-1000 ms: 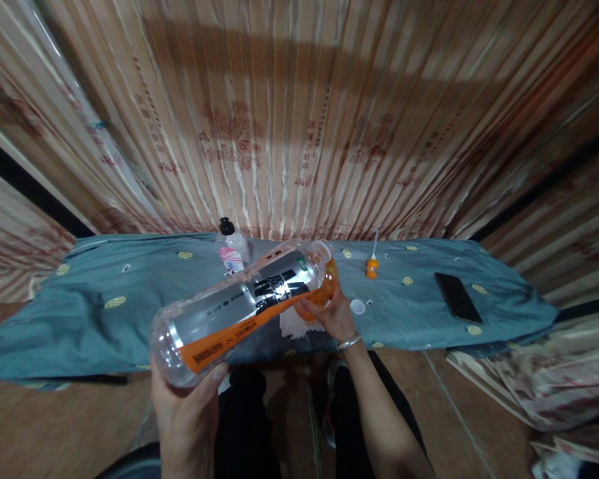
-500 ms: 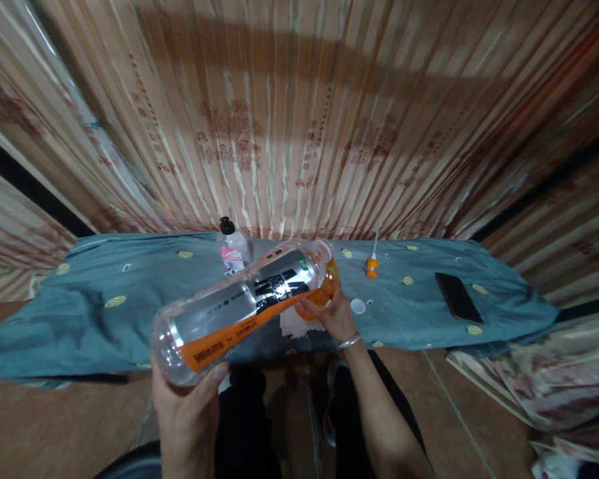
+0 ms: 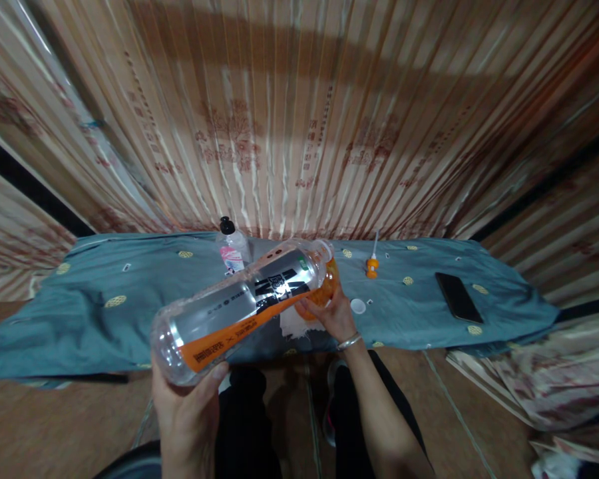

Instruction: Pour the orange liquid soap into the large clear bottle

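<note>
Left hand (image 3: 187,406) gripping tilted clear bottle (image 3: 239,309) base, right hand (image 3: 329,313) clasping orange container (image 3: 324,289) at its mouth

The big bottle (image 3: 239,303) hides part of the orange cup (image 3: 324,293) and the fingers of the right hand (image 3: 329,313). The words on the bottle's label are too small to read. The small bottle (image 3: 232,251) behind is partly covered. Both arms are cut off at the bottom edge.
</note>
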`<action>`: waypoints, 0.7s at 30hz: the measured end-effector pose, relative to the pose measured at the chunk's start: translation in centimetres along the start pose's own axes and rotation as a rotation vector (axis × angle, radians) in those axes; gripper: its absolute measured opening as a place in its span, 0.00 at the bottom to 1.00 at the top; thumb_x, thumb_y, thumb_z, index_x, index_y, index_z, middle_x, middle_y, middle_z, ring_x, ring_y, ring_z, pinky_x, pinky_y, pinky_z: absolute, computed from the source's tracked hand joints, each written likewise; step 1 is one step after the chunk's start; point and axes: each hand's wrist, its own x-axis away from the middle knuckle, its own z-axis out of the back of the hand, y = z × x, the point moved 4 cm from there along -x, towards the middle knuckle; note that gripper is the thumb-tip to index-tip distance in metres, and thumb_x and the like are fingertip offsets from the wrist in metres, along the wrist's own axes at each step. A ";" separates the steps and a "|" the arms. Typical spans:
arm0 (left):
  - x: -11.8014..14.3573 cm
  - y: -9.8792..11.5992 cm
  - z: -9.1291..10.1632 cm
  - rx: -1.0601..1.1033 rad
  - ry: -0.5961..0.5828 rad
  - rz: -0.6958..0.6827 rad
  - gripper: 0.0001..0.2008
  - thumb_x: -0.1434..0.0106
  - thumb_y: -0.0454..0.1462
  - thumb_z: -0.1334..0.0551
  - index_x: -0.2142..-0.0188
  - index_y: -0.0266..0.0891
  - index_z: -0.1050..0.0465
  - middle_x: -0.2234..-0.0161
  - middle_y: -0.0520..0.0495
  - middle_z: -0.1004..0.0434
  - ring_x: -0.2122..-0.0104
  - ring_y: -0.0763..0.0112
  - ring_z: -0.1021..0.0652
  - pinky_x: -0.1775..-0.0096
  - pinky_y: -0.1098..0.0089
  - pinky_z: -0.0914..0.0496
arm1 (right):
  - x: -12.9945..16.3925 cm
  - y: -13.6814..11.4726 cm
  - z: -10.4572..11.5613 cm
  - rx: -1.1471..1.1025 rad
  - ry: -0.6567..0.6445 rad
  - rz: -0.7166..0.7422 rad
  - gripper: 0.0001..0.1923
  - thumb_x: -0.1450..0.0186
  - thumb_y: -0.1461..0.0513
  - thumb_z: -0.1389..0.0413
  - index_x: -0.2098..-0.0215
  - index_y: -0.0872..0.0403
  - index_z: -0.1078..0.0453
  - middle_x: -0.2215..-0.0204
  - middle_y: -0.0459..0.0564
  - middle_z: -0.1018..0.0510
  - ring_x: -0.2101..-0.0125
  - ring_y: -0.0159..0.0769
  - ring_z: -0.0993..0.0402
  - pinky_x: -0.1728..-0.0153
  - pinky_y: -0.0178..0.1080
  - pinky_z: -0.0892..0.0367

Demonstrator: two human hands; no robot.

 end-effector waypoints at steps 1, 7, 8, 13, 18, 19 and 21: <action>0.0 0.0 0.0 0.002 0.004 0.003 0.39 0.65 0.37 0.18 0.50 0.44 0.23 0.58 0.49 0.18 0.58 0.63 0.19 0.54 0.69 0.24 | 0.0 0.0 0.0 0.002 0.001 -0.003 0.37 0.47 0.51 0.31 0.44 0.54 0.35 0.57 0.56 0.16 0.60 0.49 0.17 0.56 0.48 0.23; 0.0 0.0 0.1 0.012 0.013 0.013 0.40 0.65 0.36 0.18 0.49 0.43 0.23 0.55 0.48 0.19 0.58 0.65 0.20 0.53 0.69 0.25 | 0.0 0.1 0.0 -0.007 -0.005 0.001 0.36 0.47 0.51 0.31 0.45 0.54 0.34 0.58 0.55 0.16 0.60 0.49 0.17 0.57 0.49 0.22; 0.0 0.0 0.0 0.014 0.013 0.008 0.41 0.66 0.36 0.18 0.49 0.43 0.23 0.54 0.48 0.19 0.58 0.65 0.20 0.53 0.69 0.25 | 0.0 0.1 0.0 -0.011 -0.005 0.003 0.36 0.47 0.51 0.31 0.44 0.54 0.34 0.58 0.55 0.16 0.60 0.49 0.17 0.57 0.49 0.22; -0.1 0.0 -0.2 0.020 -0.005 -0.002 0.39 0.66 0.36 0.18 0.51 0.42 0.23 0.59 0.49 0.19 0.58 0.64 0.20 0.55 0.70 0.25 | 0.0 -0.2 0.0 -0.020 -0.022 -0.002 0.36 0.46 0.49 0.32 0.45 0.54 0.34 0.57 0.56 0.16 0.60 0.49 0.17 0.57 0.48 0.22; -0.1 0.1 -0.2 0.028 0.012 0.003 0.38 0.66 0.36 0.17 0.52 0.43 0.23 0.61 0.51 0.19 0.59 0.66 0.20 0.56 0.72 0.25 | 0.0 0.0 0.0 0.010 -0.005 -0.008 0.37 0.47 0.49 0.32 0.44 0.55 0.35 0.59 0.55 0.16 0.61 0.49 0.17 0.59 0.47 0.23; -0.1 0.1 -0.2 0.025 0.014 0.002 0.39 0.66 0.36 0.17 0.51 0.43 0.23 0.61 0.50 0.19 0.59 0.66 0.20 0.56 0.71 0.25 | 0.0 0.0 0.0 0.011 -0.004 -0.006 0.37 0.47 0.50 0.32 0.44 0.55 0.35 0.60 0.55 0.16 0.61 0.49 0.17 0.59 0.47 0.23; -0.1 0.1 -0.2 0.014 0.011 0.000 0.39 0.66 0.37 0.17 0.51 0.43 0.23 0.60 0.50 0.19 0.58 0.64 0.20 0.55 0.70 0.25 | 0.0 0.1 0.0 0.007 -0.003 -0.003 0.36 0.47 0.51 0.31 0.45 0.54 0.34 0.60 0.55 0.16 0.61 0.49 0.17 0.59 0.47 0.22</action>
